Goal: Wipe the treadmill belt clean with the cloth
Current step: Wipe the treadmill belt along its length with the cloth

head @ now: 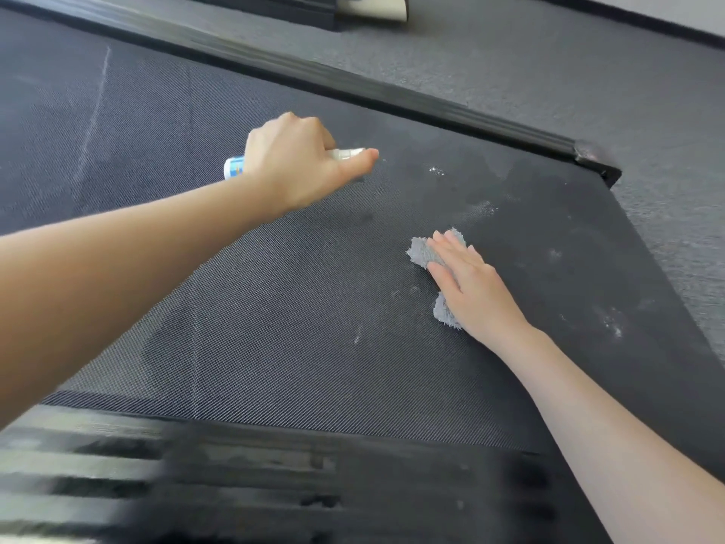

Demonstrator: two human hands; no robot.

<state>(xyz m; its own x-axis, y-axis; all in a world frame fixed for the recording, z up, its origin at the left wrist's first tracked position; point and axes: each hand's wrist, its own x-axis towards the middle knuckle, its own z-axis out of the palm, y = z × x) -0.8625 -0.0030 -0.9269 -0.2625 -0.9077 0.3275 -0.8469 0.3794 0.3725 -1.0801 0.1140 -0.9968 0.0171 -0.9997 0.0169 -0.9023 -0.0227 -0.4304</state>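
Observation:
The black textured treadmill belt [274,292] fills most of the view, with whitish specks and damp patches toward its right end. My left hand [298,166] is closed around a small white spray bottle [235,166] with a blue label, its nozzle pointing right over the belt. My right hand [470,280] lies flat, fingers together, pressing a grey fluffy cloth [423,251] onto the belt. Part of the cloth is hidden under the palm and shows again near the wrist.
A black side rail [392,94] runs along the far edge of the belt, ending in a corner cap [596,159]. Grey carpet [588,72] lies beyond it. A blurred ribbed black footrail [196,473] is along the near edge. Another machine's base [333,13] stands at the top.

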